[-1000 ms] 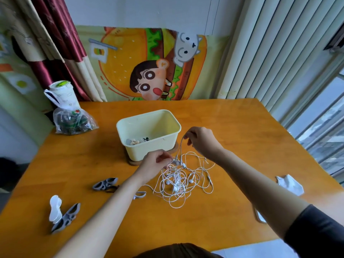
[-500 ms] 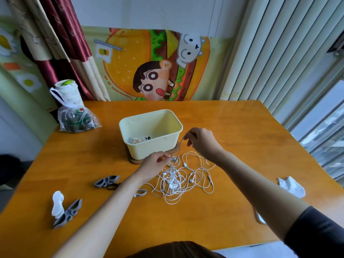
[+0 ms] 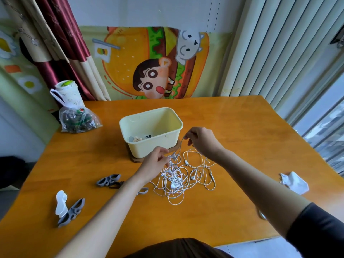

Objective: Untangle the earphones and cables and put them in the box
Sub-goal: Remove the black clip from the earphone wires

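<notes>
A tangle of white earphone cables (image 3: 183, 176) lies on the orange table just in front of a pale yellow box (image 3: 168, 143). My left hand (image 3: 155, 164) pinches a strand at the tangle's upper left edge. My right hand (image 3: 202, 139) pinches another strand beside the box's right corner and holds it lifted, so the cable runs taut down to the heap. The box stands on a round wooden coaster and holds a few small items at its bottom.
Grey and white cable clips (image 3: 108, 180) (image 3: 68, 209) lie on the table at the left. A plastic bag with a cup (image 3: 74, 112) sits at the far left corner. A crumpled white paper (image 3: 294, 182) lies at the right.
Both hands have stayed at the tangle, each holding its strand. My right hand has lifted its strand slightly and the heap has shifted a little.
</notes>
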A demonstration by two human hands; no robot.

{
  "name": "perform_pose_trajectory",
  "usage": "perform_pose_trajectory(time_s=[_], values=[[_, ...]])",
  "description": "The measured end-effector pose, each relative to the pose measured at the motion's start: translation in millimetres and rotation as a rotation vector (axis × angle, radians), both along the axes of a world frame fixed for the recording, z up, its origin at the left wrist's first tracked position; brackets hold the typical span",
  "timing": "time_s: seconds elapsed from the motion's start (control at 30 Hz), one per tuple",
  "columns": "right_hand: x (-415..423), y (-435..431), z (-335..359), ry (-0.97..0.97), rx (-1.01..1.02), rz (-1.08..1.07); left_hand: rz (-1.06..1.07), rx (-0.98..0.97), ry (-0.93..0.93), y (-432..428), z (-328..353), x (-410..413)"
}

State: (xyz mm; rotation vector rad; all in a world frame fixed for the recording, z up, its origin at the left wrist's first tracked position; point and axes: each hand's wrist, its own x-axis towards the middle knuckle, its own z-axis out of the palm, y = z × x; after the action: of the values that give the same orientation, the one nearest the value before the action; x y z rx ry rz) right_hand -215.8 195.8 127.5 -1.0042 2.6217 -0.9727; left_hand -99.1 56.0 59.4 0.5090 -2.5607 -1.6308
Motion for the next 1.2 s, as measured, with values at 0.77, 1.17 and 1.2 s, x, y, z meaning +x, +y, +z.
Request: perform_pose_trajectory(time_s=[0.77, 1.17, 1.2], values=[[21, -4, -17, -0.131, 0.140, 0.162, 0.030, -0.032, 0.046, 4, -1, -2], [11, -7, -21, -0.167, 0.100, 0.024, 0.070, 0.174, -0.058, 0, -8, 6], [10, -7, -23, -0.175, 0.099, 0.008, 0.071, 0.179, -0.055, 1, -7, 6]])
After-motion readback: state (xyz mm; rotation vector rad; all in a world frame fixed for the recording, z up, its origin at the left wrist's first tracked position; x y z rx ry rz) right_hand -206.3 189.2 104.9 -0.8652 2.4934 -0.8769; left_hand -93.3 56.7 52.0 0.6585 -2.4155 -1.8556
